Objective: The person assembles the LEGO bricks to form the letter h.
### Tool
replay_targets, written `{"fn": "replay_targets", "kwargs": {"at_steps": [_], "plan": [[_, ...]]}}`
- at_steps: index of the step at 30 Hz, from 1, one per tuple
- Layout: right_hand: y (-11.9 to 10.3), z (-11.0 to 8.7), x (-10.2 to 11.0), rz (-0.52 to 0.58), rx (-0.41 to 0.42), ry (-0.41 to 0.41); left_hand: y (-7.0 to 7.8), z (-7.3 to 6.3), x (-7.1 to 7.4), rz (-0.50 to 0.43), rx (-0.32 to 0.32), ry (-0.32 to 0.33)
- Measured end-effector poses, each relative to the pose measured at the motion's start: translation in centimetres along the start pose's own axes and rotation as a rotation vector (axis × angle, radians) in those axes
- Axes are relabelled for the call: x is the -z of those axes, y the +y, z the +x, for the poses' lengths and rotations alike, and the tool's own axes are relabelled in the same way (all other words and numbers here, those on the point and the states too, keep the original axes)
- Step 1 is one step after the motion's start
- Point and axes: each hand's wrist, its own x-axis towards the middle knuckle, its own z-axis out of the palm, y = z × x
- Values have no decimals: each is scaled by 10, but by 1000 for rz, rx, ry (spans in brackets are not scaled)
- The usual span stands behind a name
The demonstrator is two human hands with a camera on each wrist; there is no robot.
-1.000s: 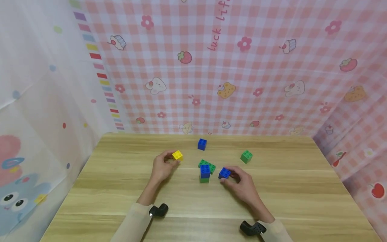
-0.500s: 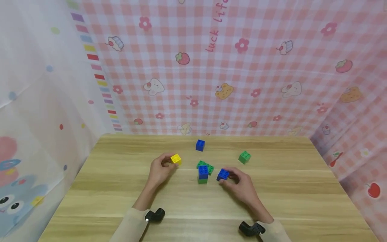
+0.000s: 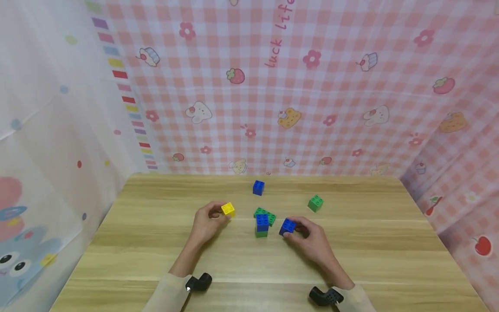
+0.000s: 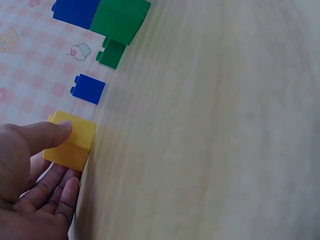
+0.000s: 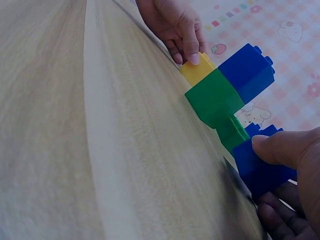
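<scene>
On the left of the head view my left hand (image 3: 205,222) pinches a yellow toy brick (image 3: 228,210) between thumb and fingers. The left wrist view shows this yellow brick (image 4: 75,142) low at the tabletop. My right hand (image 3: 313,239) grips a blue brick (image 3: 287,226), thumb across its side in the right wrist view. Between the hands stands a two-brick stack, a blue brick (image 3: 262,222) upon a green brick (image 5: 216,99). Just behind the stack lies a longer green brick (image 3: 270,217), partly hidden by it.
Farther back on the wooden table (image 3: 156,242) sits another blue brick (image 3: 258,188). A green brick (image 3: 315,203) lies to the back right. A pink checked cloth (image 3: 218,86) hangs behind the table, and a pale curtain (image 3: 50,130) hangs at the left.
My left hand has drawn the yellow brick a little nearer to me. The right hand with its blue brick has hardly moved. The head view has shifted slightly.
</scene>
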Motion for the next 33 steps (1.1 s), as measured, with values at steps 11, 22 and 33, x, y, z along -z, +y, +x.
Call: {"fn": "replay_targets", "kwargs": {"at_steps": [11,22,33], "plan": [[-5,-3,3,-7,-5,-12,1,-5,0,-4,-8,-8],[-5,-7,5,-5,-5,-30,1,-10,-1,-18,-15,-18],[-8,-10,5,26,15,-43,3,-17,-2,-5,-14,-31]]}}
